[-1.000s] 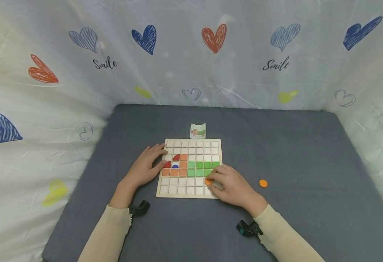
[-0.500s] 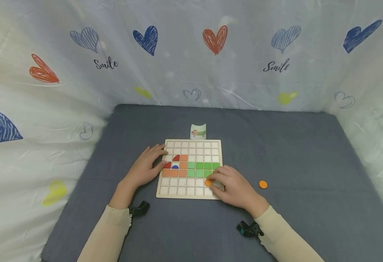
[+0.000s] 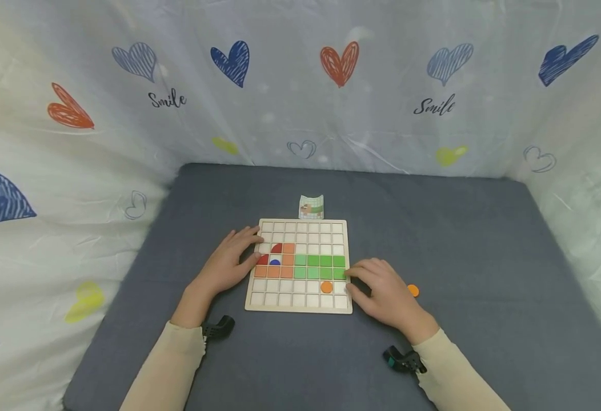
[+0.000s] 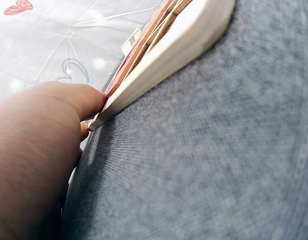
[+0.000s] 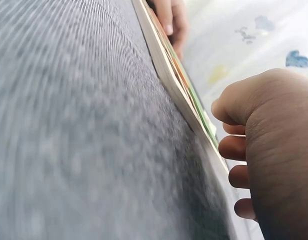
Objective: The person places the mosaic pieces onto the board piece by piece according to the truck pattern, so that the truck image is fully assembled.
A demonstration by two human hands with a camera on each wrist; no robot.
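Note:
A wooden grid board lies on the grey cloth, its cells partly filled with red, orange, green and blue pieces. My left hand rests along the board's left edge, thumb and fingertips touching the rim, as the left wrist view also shows. At the right edge is my right hand, fingers loosely bent and nothing in them. An orange disc sits in a lower-right cell of the board. Partly hidden behind the right hand, a second orange disc lies on the cloth.
A small picture card lies just beyond the board's far edge. Grey cloth covers the table. White curtains printed with hearts surround it at the back and sides.
My right hand has let go of the orange disc, leaving it in its cell, and has moved right toward the other disc. My left hand stays at the board's edge.

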